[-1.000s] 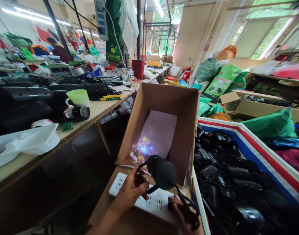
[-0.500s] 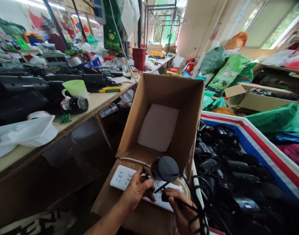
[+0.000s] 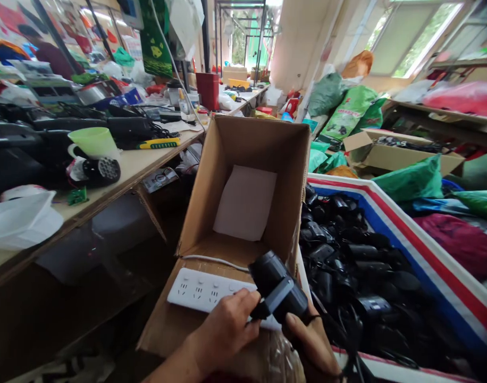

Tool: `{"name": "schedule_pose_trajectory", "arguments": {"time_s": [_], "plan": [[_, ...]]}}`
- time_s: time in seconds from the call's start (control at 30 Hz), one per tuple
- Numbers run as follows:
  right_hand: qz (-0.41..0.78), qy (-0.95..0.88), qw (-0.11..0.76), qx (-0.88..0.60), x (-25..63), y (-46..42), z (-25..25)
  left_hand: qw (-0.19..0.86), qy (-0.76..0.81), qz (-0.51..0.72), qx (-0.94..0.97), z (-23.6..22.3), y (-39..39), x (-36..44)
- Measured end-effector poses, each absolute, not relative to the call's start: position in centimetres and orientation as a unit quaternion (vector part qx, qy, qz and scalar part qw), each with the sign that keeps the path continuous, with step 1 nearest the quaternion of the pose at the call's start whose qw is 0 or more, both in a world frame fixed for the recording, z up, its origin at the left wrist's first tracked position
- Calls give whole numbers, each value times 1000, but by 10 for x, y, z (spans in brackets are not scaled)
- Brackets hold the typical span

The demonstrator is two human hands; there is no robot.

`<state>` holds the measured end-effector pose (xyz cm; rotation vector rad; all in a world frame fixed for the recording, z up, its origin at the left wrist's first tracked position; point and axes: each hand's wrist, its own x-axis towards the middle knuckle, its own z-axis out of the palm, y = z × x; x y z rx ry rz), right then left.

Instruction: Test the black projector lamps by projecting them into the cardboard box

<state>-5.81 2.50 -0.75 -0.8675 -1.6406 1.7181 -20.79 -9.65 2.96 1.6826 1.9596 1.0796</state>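
Black cylindrical device [image 3: 278,287], just one, sits at bottom centre between both hands, right above a white power strip [image 3: 206,290] lying on the front flap of a cardboard box [image 3: 263,141]. The left hand [image 3: 223,331] is closed around its near end, while the right hand [image 3: 313,340] clamps the far end, partly cut off by the bottom edge. Since the earlier view, the device has turned from round end up to lying sideways, showing a grey band. Four sockets show on the strip; the rest are hidden behind the device. One white sheet [image 3: 244,202] lies inside the box, its coloured light patch gone. At right, a red, white and blue crate [image 3: 422,250] holds black devices [image 3: 339,260], too many to count.
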Motion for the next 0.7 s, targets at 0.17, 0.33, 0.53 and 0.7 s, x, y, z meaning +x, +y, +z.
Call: {"name": "schedule_pose_trajectory", "arguments": {"time_s": [0.17, 0.33, 0.53, 0.7], "plan": [[726, -550, 287, -297, -45, 27, 7, 59, 675, 409, 611, 35, -97, -198], [728, -610, 225, -216, -31, 42, 29, 44, 632, 494, 596, 54, -96, -197], [703, -669, 189, -151, -7, 58, 20, 101, 611, 516, 592, 75, -93, -207], [742, -638, 150, -141, 15, 65, -7, 258, 582, 503, 584, 85, -89, -203]]}}
